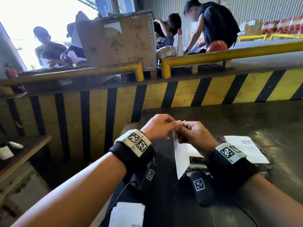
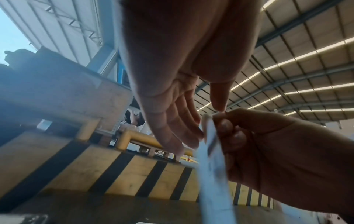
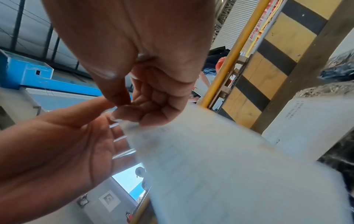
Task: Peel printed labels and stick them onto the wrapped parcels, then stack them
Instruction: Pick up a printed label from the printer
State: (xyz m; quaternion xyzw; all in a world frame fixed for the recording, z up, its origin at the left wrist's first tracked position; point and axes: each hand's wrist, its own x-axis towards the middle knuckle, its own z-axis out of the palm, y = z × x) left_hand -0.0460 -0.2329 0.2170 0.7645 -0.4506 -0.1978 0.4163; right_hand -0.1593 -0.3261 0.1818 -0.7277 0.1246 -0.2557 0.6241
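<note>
A white label sheet (image 1: 181, 158) hangs above the dark table between my hands. My right hand (image 1: 183, 128) pinches its top edge between thumb and curled fingers (image 3: 153, 112). My left hand (image 1: 175, 124) meets it from the left. Its thumb tip (image 2: 218, 106) touches the sheet's top corner, and its nearly straight fingers (image 2: 187, 133) lie against the sheet's left face. The sheet (image 2: 212, 174) is motion-blurred in both wrist views. Just right of my right wrist lies a parcel in black wrap (image 3: 337, 71), with a printed white label (image 1: 246, 149) on its top.
Another printed sheet (image 1: 127, 213) lies by my left forearm at the near edge. A yellow-and-black striped barrier (image 1: 164, 95) with yellow rails (image 1: 229, 54) stands behind the table (image 1: 246, 118). A wooden crate (image 1: 118, 41) and several people are beyond it. A low shelf (image 1: 24, 153) sits at the left.
</note>
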